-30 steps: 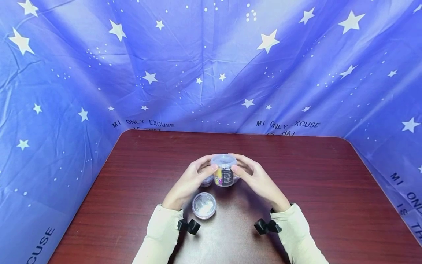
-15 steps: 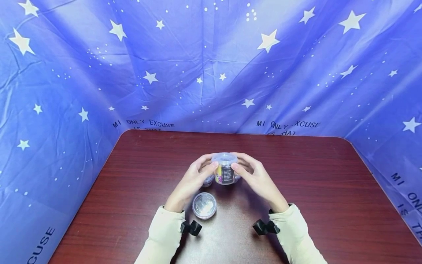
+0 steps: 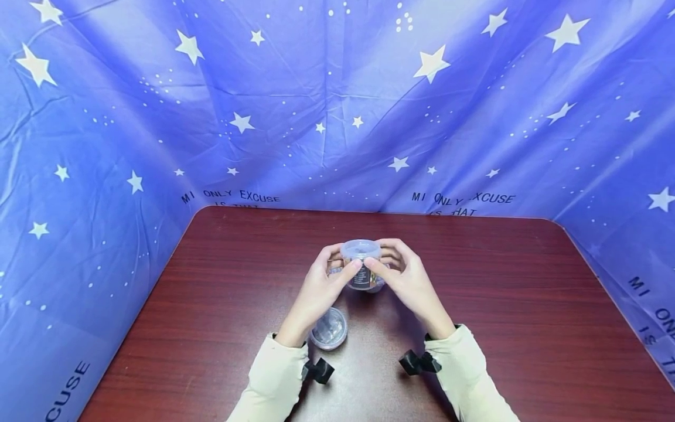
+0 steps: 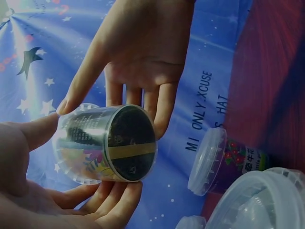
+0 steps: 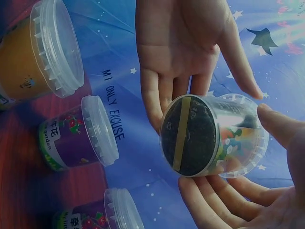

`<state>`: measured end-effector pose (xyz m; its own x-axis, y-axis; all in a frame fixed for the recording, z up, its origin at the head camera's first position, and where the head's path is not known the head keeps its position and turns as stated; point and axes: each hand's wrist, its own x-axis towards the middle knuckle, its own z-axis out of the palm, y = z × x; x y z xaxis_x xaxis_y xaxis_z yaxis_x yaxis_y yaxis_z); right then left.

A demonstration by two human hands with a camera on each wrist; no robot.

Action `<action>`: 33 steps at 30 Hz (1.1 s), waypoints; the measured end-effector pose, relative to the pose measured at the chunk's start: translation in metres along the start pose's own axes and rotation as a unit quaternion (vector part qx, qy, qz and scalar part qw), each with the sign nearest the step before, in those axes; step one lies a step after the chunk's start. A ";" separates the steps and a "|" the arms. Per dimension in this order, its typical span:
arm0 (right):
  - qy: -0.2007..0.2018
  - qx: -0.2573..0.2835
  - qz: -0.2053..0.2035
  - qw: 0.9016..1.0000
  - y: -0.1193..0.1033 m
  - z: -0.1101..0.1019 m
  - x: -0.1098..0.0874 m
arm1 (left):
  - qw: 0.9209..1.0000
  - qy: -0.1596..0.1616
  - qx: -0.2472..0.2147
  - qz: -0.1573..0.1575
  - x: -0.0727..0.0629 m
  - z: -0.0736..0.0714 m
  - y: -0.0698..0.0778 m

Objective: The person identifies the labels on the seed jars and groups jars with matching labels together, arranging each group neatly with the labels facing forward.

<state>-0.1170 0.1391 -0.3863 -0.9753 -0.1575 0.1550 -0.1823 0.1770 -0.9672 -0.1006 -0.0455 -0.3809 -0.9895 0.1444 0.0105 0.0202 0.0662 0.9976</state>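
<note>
A small clear plastic jar point(image 3: 361, 278) with a translucent rim stands upright between both hands, above the table. My left hand point(image 3: 326, 287) grips its left side and my right hand point(image 3: 411, 284) its right side, thumbs on the near face, fingers round behind. In the left wrist view the jar point(image 4: 100, 138) shows a black printed panel beside colourful artwork. Through its base, the right wrist view shows dark contents and a yellow strip point(image 5: 182, 133). Whether its lid is on, I cannot tell.
Another lidded jar point(image 3: 330, 329) stands beside my left forearm on the dark red table point(image 3: 237, 281). Jars with purple labels point(image 5: 71, 136) and an orange one point(image 5: 21, 62) stand nearby, partly hidden by the hands in the head view. A blue star-printed curtain point(image 3: 295, 117) surrounds the table.
The held jar has risen slightly and turned, its black panel shifting left and the yellow part leaving the head view. My left hand has moved right, bringing the thumbs closer together.
</note>
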 end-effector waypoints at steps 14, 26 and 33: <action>-0.020 0.002 -0.015 1.000 -0.003 -0.001 -0.001 | 0.999 -0.029 -0.023 -0.002 0.003 -0.009 -0.005; -0.071 0.040 -0.002 0.997 -0.006 -0.007 -0.002 | 0.996 -0.064 -0.063 -0.023 0.001 -0.017 -0.006; -0.109 0.074 0.002 0.991 -0.008 -0.006 -0.005 | 0.994 -0.078 -0.081 -0.019 0.002 -0.019 -0.007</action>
<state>-0.1116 0.1444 -0.3780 -0.9227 -0.3666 0.1190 -0.1420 0.0362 -0.9892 -0.1049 -0.0645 -0.3861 -0.9548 0.2961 -0.0265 -0.0533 -0.0828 0.9951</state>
